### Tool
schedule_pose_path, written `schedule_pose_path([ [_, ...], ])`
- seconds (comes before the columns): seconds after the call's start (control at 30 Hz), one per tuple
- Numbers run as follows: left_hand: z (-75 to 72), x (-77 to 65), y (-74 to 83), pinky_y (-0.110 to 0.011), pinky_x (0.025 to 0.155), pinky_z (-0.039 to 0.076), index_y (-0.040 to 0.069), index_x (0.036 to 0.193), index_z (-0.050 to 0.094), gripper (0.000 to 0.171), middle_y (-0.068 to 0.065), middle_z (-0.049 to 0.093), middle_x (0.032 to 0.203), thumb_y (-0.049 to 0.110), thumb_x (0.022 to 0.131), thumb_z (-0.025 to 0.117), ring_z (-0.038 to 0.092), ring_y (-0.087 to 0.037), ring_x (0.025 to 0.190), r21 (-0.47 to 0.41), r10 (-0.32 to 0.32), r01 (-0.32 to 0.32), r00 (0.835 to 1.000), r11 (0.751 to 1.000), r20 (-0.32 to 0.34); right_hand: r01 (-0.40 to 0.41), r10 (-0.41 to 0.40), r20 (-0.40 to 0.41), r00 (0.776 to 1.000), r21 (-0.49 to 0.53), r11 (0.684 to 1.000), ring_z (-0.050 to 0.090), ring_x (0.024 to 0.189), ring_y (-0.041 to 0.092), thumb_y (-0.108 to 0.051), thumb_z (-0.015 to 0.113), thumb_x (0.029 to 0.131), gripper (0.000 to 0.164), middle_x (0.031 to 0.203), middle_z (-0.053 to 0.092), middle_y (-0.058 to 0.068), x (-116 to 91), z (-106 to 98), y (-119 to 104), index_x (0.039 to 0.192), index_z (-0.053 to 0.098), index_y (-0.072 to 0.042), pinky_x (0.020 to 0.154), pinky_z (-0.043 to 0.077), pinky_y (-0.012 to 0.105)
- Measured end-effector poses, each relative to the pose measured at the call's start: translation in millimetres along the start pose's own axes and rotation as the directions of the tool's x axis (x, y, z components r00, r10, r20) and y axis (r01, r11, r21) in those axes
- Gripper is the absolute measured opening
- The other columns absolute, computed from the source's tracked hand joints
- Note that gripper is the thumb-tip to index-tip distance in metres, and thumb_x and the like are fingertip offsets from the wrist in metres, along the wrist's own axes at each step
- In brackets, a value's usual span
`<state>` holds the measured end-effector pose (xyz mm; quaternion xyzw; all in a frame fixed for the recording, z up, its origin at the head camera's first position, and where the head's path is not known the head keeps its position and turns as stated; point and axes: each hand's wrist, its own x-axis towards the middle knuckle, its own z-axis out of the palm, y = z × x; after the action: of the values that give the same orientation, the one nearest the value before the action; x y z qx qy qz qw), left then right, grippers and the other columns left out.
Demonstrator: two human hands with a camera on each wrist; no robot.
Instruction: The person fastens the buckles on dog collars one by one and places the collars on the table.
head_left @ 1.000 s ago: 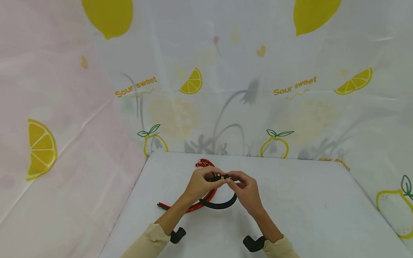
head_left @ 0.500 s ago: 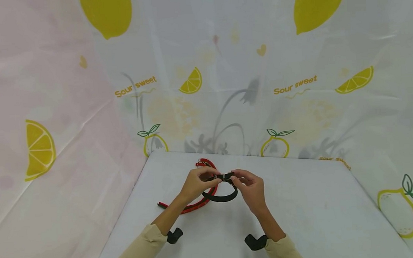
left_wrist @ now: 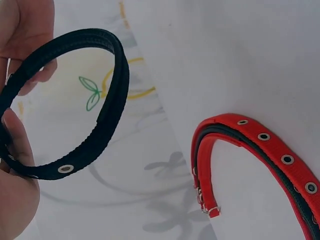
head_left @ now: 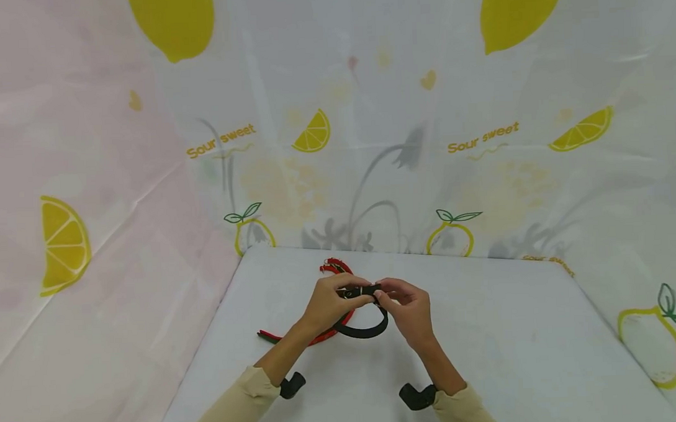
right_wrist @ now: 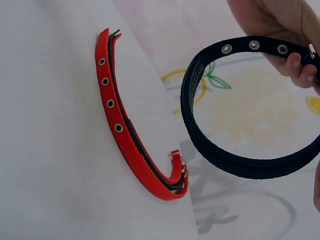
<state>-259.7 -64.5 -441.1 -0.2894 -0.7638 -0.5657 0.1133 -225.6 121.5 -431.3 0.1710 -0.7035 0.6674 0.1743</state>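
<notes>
A black pet collar (head_left: 361, 334) with metal eyelets is held up as a ring above the table; its loop hangs below both hands. My left hand (head_left: 331, 301) pinches the strap at the ring's top left, where the buckle is. My right hand (head_left: 411, 308) pinches the same strap just to the right, thumb and fingers around its overlapped end. The left wrist view shows an eyelet low on the black collar (left_wrist: 115, 95). Behind the hands, red collars (right_wrist: 114, 116) lie curved on the table with a dark green collar (left_wrist: 266, 157) between them, partly hidden by my left hand.
The white table (head_left: 488, 342) reaches back to a hanging sheet (head_left: 371, 191) printed with lemons, and more sheet stands at the left and right. Dark wrist mounts (head_left: 417, 396) sit at both sleeves.
The hands first spread slightly and raised the ring, baring more strap between them. Since then my left hand has shifted right, nearer my right hand, and the loop has dropped slightly.
</notes>
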Motion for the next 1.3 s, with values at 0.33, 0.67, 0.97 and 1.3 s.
schedule_pose_path([
  [0.33,-6.0,-1.8,-2.3,-0.029,0.062,0.054,0.012,0.1,0.077,0.024,-0.002,0.071,0.092,0.019,0.078,0.083,0.065,-0.016,0.078,-0.068,0.008,-0.012,0.999,0.998,-0.053,0.038,-0.015,-0.147,0.989,0.153,0.988,0.066,0.076,0.014,0.002,0.07,0.087,0.018,0.092,0.07,0.009,4,-14,30,0.102,0.066,0.011,0.071,0.055,0.024],
  [0.67,-2.9,-1.0,-6.7,-0.029,0.066,0.056,0.011,0.1,0.076,0.021,-0.001,0.07,0.093,0.015,0.08,0.081,0.065,-0.014,0.082,-0.024,0.085,-0.086,0.996,0.996,-0.016,0.115,-0.112,0.184,0.976,-0.007,0.993,0.064,0.091,0.019,0.006,0.068,0.087,0.031,0.108,0.064,0.022,6,-11,5,0.117,0.059,0.009,0.073,0.054,0.027],
  [0.97,-8.7,-4.2,23.6,-0.028,0.066,0.056,0.0,0.104,0.074,0.023,-0.011,0.072,0.096,0.004,0.082,0.078,0.067,-0.016,0.08,-0.059,-0.009,0.011,1.0,0.998,0.027,0.212,-0.176,0.201,0.964,-0.174,0.962,0.064,0.085,0.015,0.001,0.075,0.083,0.02,0.088,0.069,0.009,8,-10,-13,0.103,0.073,0.003,0.074,0.055,0.027],
  [1.3,-17.4,-5.7,31.3,-0.024,0.059,0.048,0.001,0.102,0.073,0.022,-0.01,0.07,0.093,0.005,0.082,0.078,0.062,-0.016,0.07,-0.09,-0.092,0.091,0.996,0.992,0.001,0.155,-0.144,0.117,0.983,-0.094,0.983,0.062,0.081,0.011,0.005,0.074,0.082,0.019,0.088,0.069,0.015,10,-18,-10,0.101,0.071,0.008,0.07,0.05,0.022],
])
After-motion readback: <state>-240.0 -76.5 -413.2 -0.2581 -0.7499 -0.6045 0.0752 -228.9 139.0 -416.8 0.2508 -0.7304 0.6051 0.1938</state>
